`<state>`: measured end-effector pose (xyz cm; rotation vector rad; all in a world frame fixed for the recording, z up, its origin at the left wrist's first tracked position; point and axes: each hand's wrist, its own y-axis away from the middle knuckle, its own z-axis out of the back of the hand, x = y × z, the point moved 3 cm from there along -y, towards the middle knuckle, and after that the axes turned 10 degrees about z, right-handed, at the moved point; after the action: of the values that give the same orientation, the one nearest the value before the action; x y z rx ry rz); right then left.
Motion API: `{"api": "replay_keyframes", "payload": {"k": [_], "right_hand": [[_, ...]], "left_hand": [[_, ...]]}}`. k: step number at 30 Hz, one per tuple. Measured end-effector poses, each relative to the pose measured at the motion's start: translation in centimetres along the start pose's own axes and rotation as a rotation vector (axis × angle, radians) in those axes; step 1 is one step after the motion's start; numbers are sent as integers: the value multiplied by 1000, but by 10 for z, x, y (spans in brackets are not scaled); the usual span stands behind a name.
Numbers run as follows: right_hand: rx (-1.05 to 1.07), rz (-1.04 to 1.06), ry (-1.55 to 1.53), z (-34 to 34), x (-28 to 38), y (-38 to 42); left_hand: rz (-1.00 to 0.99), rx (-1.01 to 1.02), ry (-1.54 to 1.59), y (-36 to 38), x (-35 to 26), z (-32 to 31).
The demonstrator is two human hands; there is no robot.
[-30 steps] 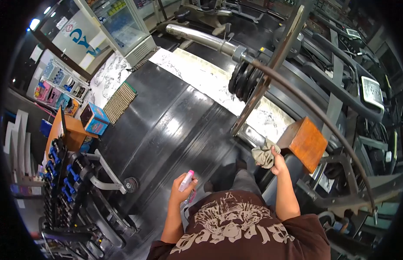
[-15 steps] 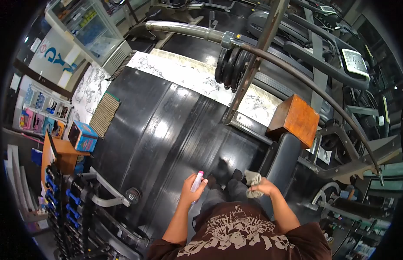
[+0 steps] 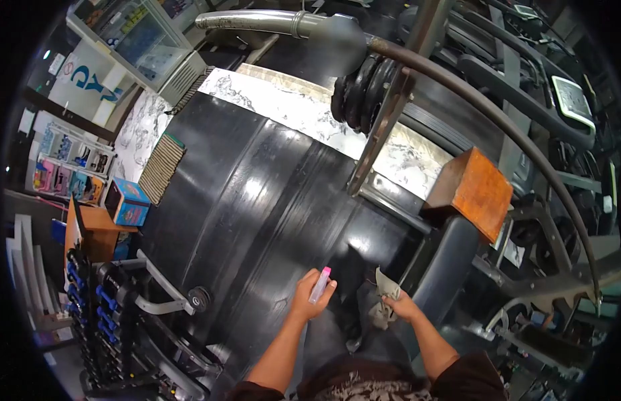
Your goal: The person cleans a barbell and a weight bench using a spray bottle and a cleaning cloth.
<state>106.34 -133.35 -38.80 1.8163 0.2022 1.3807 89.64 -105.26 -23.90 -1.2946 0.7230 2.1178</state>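
While a pink-capped bottle (image 3: 319, 286) is leaning in the left hand (image 3: 308, 298), its grip holding it above the floor (image 3: 257, 200), the right hand (image 3: 405, 306) is gripping a crumpled cloth (image 3: 385, 286) nearby. Beyond the cloth, a black pad (image 3: 449, 267) is lying beside a wooden box (image 3: 483, 194), and weight plates (image 3: 358, 97) are hanging farther out.

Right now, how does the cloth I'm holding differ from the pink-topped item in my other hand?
The cloth is a dull grayish beige, while the pink-topped item is pale with a bright pink end. The cloth is crumpled and folded; the pink-topped item is slim and straight-sided. Your right hand holds the cloth, your left hand the pink-topped item. Both are gripped one-handed.
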Motion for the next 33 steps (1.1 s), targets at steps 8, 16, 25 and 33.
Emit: {"api": "replay_keyframes", "payload": {"k": [8,16,25,33], "right_hand": [[-72,273,-65,35,-54,-122],[-213,67,-63,30,-186,-193],[-272,-119,-476,8,-252,-173],[-367,7,-574,55,-215,-238]], "left_hand": [[176,-49,25,-78,68,-93],[252,-163,61,-119,118,-161],[77,-104,-154,-149,130,-184],[49,-197,-121,-125,170,-208]]}}
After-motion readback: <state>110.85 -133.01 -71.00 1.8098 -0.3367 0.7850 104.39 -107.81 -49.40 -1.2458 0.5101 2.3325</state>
